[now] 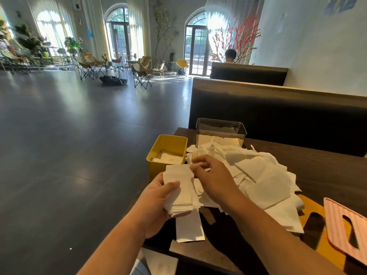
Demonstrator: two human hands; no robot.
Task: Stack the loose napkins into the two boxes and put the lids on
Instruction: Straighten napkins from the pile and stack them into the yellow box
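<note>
My left hand grips a stack of white napkins above the table's near left edge, thumb laid across the top. My right hand pinches the stack's upper right corner. A big heap of loose napkins lies just right of my hands. The yellow box stands behind the stack with a few napkins inside. The clear box, partly filled, stands farther back. At the right edge lie a yellow slotted lid and a pink striped slotted lid.
The dark wooden table meets a black bench back behind it. One napkin hangs over the near edge and another lies below the table. Open floor spreads to the left; a person sits in the far booth.
</note>
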